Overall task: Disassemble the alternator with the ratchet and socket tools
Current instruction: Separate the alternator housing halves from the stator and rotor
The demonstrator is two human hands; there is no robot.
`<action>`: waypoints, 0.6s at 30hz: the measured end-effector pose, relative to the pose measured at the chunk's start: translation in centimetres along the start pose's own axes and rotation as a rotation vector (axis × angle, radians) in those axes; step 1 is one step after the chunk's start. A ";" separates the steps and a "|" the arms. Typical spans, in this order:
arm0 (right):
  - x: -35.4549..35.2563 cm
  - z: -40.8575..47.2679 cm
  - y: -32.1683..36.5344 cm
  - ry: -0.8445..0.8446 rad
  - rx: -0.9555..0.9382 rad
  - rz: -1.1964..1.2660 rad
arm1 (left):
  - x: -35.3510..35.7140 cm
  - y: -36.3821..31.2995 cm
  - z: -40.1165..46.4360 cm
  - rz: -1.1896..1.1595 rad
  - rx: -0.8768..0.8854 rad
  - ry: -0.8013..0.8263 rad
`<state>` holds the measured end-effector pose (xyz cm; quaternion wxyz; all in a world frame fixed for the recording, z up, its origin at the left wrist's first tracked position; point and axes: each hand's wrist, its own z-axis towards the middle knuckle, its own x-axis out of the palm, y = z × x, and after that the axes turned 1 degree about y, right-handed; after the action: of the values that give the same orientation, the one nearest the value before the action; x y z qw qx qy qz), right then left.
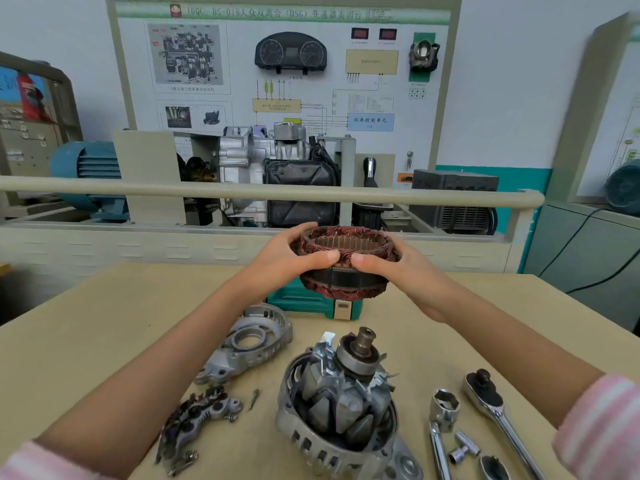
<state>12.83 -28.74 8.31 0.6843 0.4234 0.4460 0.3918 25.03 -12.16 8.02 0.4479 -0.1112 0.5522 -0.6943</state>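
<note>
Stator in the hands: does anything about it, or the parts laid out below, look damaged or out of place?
Nothing stands out. Both hands, left hand and right hand, hold the stator level above the table, its copper windings looking intact. The rotor in its housing, end cover and ratchet lie separately.

Even, soft indoor light fills the scene, bright enough, with no hard glare. Shadows are faint: a pale one lies on the tan table (104,323) just under the metal parts near the viewer. The chrome ratchet (498,414) at near right carries small bright highlights. The wide lens bends the view, so the beige rail (242,190) across the middle bows and the far wall panels lean inward at left and right. The pink sleeves (602,431) at the near corners are blurred, and the far poster's print is soft
</note>
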 end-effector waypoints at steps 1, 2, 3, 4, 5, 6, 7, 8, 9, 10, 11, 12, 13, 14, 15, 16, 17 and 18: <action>0.0 0.3 -0.5 0.012 0.010 -0.006 | 0.0 0.6 0.2 0.009 -0.006 0.017; 0.0 0.4 -1.0 0.022 0.022 -0.013 | 0.1 1.2 0.3 0.014 -0.014 0.037; 0.0 0.5 -1.5 0.027 0.034 -0.020 | 0.1 1.8 0.4 0.022 -0.026 0.058; 0.1 0.6 -2.1 0.028 0.042 -0.023 | 0.1 2.4 0.5 0.034 -0.043 0.080; 0.2 0.7 -2.7 0.028 0.046 -0.028 | 0.0 3.0 0.7 0.054 -0.062 0.098; 0.2 0.8 -3.3 0.029 0.050 -0.028 | 0.0 3.4 0.8 0.075 -0.079 0.115; 0.3 0.9 -3.9 0.033 0.055 -0.020 | -0.1 3.9 0.9 0.096 -0.096 0.133; 0.4 1.0 -4.4 0.040 0.056 -0.011 | -0.1 4.2 1.0 0.113 -0.111 0.151; 0.5 1.1 -4.8 0.046 0.057 -0.006 | -0.1 4.5 1.0 0.132 -0.127 0.168; 0.6 1.2 -5.4 0.045 0.059 -0.004 | -0.1 4.8 1.0 0.155 -0.139 0.185; 0.7 1.3 -5.9 0.036 0.067 -0.006 | 0.0 5.1 1.0 0.178 -0.143 0.206; 0.8 1.4 -6.5 0.029 0.077 -0.012 | 0.0 5.5 1.0 0.194 -0.146 0.231; 0.9 1.5 -7.1 0.028 0.088 -0.017 | 0.1 5.9 0.9 0.201 -0.151 0.254; 1.0 1.6 -7.6 0.035 0.098 -0.022 | 0.3 6.4 0.8 0.199 -0.160 0.266; 1.1 1.5 -8.2 0.044 0.109 -0.026 | 0.4 7.0 0.6 0.196 -0.177 0.264; 1.2 1.6 -8.7 0.048 0.118 -0.029 | 0.6 7.5 0.5 0.194 -0.191 0.258; 1.2 1.7 -9.2 0.050 0.126 -0.035 | 0.7 8.1 0.4 0.196 -0.202 0.256; 1.4 1.8 -9.6 0.054 0.135 -0.048 | 0.8 8.7 0.3 0.208 -0.206 0.257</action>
<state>16.40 -31.13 -0.58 0.6512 0.4469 0.4999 0.3555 29.14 -12.88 0.32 0.4294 -0.0092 0.6815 -0.5925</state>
